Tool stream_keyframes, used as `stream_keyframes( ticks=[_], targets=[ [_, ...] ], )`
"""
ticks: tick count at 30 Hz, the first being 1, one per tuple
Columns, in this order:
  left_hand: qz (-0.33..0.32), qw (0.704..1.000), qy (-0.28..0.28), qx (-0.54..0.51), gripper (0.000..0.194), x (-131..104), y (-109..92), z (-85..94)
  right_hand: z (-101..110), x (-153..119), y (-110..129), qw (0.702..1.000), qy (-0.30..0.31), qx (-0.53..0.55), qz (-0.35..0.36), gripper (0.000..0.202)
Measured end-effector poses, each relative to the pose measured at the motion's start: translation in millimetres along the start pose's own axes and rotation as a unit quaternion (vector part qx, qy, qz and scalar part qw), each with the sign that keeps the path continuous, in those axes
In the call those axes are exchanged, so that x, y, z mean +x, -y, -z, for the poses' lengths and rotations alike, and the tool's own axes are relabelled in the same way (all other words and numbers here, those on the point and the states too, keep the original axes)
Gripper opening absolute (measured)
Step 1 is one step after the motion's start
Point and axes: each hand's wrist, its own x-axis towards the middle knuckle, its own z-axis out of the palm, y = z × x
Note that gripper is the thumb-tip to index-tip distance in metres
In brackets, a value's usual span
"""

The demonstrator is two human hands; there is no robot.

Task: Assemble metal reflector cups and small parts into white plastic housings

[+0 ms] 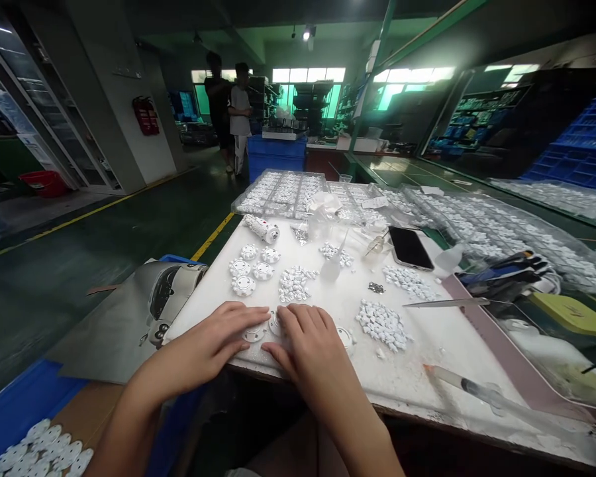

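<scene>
My left hand (211, 338) rests at the front edge of the white work board, thumb and fingers closed around a white round disc (253, 333) with small holes. Close beside it, my right hand (310, 341) curls over another white disc (274, 323), mostly hidden under its fingers. A third disc (345, 337) peeks out to the right of that hand. Beyond my hands lie several finished-looking round discs (243, 285) with small pieces round their rims, and a pile of small white pieces (295, 283). Another pile (383, 324) spreads to the right.
A syringe (469, 386), tweezers (447, 303), a squeeze bottle (330, 267) and a phone (410, 248) lie on the board (328, 364). A stacked white cylinder (261, 228) is at the back left. Trays of white parts (283, 192) stand behind; two people (239, 109) are in the distance.
</scene>
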Motion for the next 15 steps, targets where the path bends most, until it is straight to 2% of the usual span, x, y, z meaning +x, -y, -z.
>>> stream_keyframes(
  ticks=[4, 7, 11, 15],
  targets=[
    [0.014, 0.999, -0.035, 0.01, 0.041, -1.5, -1.8, 0.9, -8.1, 4.7, 1.7, 0.999, -0.018, 0.015, -0.022, 0.029],
    [0.034, 0.997, -0.07, 0.014, 0.045, -0.1, -2.9, -0.9, -7.1, 1.7, -4.2, 0.997, -0.035, 0.063, -0.009, 0.033],
    [0.056, 0.994, -0.093, -0.004, 0.049, 4.8, -3.0, -12.1, 2.4, -1.4, -9.2, 0.994, -0.006, 0.106, 0.018, 0.037],
    [0.081, 0.982, -0.168, 0.013, 0.055, 7.1, -5.6, -25.8, 6.4, -3.2, -7.3, 0.994, 0.011, 0.092, 0.051, 0.039]
  ],
)
